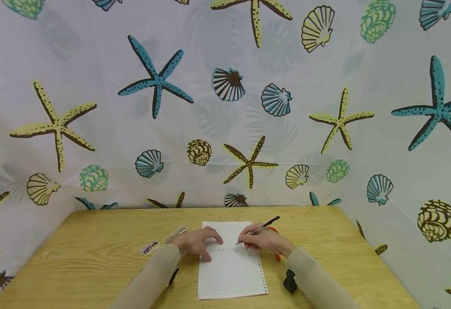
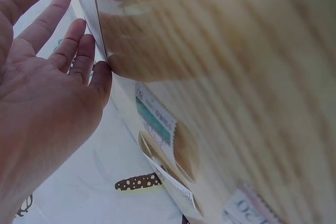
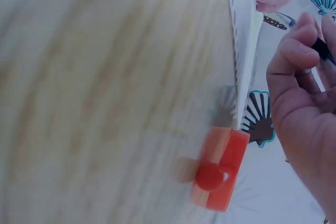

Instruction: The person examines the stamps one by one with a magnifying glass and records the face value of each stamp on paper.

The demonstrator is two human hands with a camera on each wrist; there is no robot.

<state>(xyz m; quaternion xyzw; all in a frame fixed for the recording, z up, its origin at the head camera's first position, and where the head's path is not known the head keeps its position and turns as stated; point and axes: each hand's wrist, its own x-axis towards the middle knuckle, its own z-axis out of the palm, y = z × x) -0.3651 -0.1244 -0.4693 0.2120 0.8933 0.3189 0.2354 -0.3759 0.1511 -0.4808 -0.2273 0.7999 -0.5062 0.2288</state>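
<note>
A sheet of lined paper [image 1: 231, 274] with holes along its right edge lies on the wooden table, and a short line of faint handwriting [image 1: 225, 249] runs across its upper part. My right hand [image 1: 262, 238] pinches a pen [image 1: 270, 221] with a black end, its tip down at the end of that writing. On the sheet's left side my left hand [image 1: 195, 241] rests with fingers spread, thumb and fingertips at the paper. Seen from the left wrist, that hand [image 2: 58, 77] has its fingers extended along the sheet's edge.
Left of the left hand lie small printed stamps, one [image 1: 150, 247] flat and another [image 2: 157, 121] seen closer in the left wrist view. An orange object [image 3: 223, 169] with a round knob sits beside the paper, partly behind the right hand in the head view. A patterned curtain [image 1: 210, 120] hangs behind the table.
</note>
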